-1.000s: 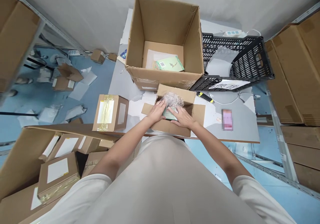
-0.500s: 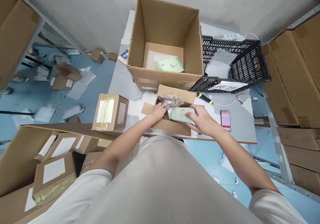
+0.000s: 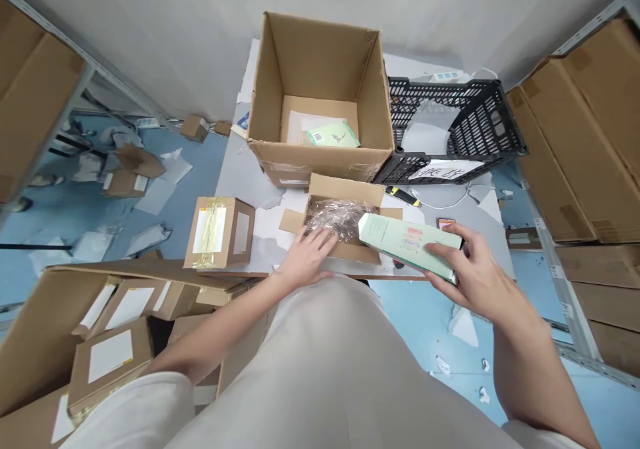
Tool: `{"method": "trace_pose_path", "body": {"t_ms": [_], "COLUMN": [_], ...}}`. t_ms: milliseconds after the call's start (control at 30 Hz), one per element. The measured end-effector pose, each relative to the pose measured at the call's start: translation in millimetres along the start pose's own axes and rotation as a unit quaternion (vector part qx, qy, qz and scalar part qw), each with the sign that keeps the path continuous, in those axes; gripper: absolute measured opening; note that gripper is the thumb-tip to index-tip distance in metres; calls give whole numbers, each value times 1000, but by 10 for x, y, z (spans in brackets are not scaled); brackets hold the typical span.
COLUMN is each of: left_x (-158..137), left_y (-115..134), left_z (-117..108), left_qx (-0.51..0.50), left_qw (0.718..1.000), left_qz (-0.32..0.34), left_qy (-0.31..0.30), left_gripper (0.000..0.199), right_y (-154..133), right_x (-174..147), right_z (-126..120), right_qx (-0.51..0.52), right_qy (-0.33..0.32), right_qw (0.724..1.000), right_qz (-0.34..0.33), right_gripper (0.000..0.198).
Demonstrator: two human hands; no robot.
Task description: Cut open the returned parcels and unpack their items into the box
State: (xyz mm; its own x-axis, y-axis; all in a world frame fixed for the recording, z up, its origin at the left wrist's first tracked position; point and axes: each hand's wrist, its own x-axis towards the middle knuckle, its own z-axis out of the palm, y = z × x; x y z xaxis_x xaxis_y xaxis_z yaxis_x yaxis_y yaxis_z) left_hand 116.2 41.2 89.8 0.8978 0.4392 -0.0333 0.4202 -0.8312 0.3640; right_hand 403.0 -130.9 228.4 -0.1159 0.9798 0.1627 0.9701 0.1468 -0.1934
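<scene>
My right hand [image 3: 477, 272] grips one end of a long pale green box [image 3: 390, 237] with pink print, tilted above the table's front edge. The box's far end overlaps the right side of a small open carton [image 3: 350, 253]. Crumpled clear plastic wrap [image 3: 337, 217] fills that carton, hiding whatever lies beneath it. At the carton's front left corner rests my left hand [image 3: 309, 254], fingers stretched out and holding nothing.
Behind stands a large open carton [image 3: 320, 155] with a flat green packet [image 3: 334, 135] inside. To its right are a black crate [image 3: 450, 169] and a yellow-black utility knife [image 3: 403, 196]. A taped box [image 3: 220, 232] sits left. A phone [image 3: 445, 223] is partly covered.
The green box has come up out of the small carton and moved right in my right hand. My left hand has drawn back towards me from the plastic wrap, fingers spreading.
</scene>
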Motion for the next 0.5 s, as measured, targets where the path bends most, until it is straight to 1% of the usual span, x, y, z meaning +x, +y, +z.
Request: {"method": "trace_pose_path", "body": {"t_ms": [67,133,200,267,300,367,433,500], "left_x": [104,251,407,568,653,826,981,1076], "left_y": [-7,-47,-89,-127,-148,-206,-286,-374], "left_z": [202,352,409,369,318,180,37,-65], "left_qx": [14,28,42,61,71,86,90,91], "left_qw": [1000,999,997,994,992,987,985,984], "left_qz": [-2,-34,-61,-85,-98,-120,-131,-143], "left_qy": [-20,-24,-16,-15,-24,-55,-68,-52], "left_gripper": [54,48,47,45,42,35,27,30], "right_y": [-10,-26,-57,-114,-155,-252,-350,-421], "right_x": [-31,-77,-143,-204,-218,-188,-65,135], "right_z": [-39,-130,-257,-379,-417,-409,-256,40], "right_qx": [-3,-12,-20,-19,-13,3,11,4], "right_qy": [9,19,30,33,26,-7,-57,-108], "right_qw": [1000,1000,999,999,999,999,995,987], "right_qz": [5,4,0,-7,-14,-42,-82,-119], "right_gripper": [40,41,43,44,44,41,37,34]}}
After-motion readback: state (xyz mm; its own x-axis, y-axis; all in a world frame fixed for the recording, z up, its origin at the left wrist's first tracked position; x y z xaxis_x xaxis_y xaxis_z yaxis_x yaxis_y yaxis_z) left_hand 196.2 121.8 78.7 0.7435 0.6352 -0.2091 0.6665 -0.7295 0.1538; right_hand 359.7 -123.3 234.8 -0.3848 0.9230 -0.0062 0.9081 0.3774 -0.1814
